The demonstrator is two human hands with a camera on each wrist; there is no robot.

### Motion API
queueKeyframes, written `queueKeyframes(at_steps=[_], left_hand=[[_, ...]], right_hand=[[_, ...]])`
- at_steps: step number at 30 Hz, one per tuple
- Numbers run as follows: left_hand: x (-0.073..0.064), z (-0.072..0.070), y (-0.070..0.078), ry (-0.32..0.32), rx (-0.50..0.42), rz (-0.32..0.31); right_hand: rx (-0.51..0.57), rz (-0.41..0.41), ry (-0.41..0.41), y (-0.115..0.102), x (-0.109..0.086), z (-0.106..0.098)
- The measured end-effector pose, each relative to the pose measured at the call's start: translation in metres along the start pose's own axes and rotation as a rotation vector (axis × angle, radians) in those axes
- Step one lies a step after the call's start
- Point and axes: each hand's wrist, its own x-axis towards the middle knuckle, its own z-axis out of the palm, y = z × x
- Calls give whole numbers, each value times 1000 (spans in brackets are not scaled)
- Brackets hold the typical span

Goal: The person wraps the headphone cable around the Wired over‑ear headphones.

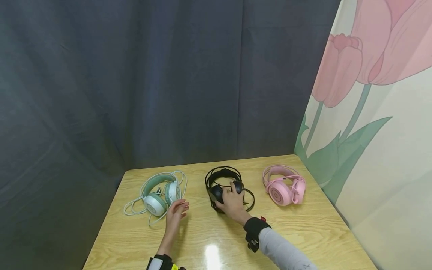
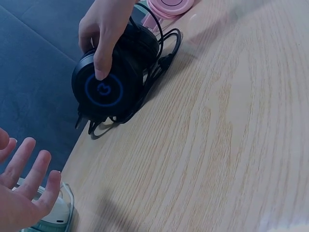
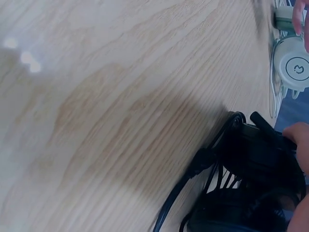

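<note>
A wood-grained tabletop (image 1: 128, 240) borders a dark curtain (image 1: 185, 82) and a wall (image 1: 398, 165) painted with pink tulips (image 1: 341, 71). Black headphones (image 1: 216, 193) lie centrally, headband (image 1: 225, 173) towards the curtain, ear cups (image 1: 239, 187) at the near end, long axis roughly near-to-far. The right hand's (image 1: 233, 202) grip holds both cups; the left hand's (image 1: 175, 213) grip is loosely wide beside white-and-green headphones (image 1: 155, 205).

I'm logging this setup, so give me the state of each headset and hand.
Mint-and-white headset: lying on the table, white cable loosely looped.
Black headset: gripped by the right hand, black cable bunched alongside.
Pink headset: on the table, no hand on it.
Left hand: fingers apart, near the mint-and-white headset, contact unclear.
Right hand: holding the black headset.
</note>
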Motion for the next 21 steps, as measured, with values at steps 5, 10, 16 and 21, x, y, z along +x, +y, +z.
queueKeyframes(at_steps=[5, 10, 16, 21], left_hand=[[0, -1, 3, -4, -4, 0], [1, -1, 2, -4, 3, 12], [3, 0, 1, -9, -8, 23], [3, 1, 11, -51, -62, 48]], right_hand=[[48, -64, 82, 5, -5, -5], [124, -137, 169, 11, -13, -9], [160, -253, 282, 19, -26, -24], [206, -408, 393, 23, -41, -46]])
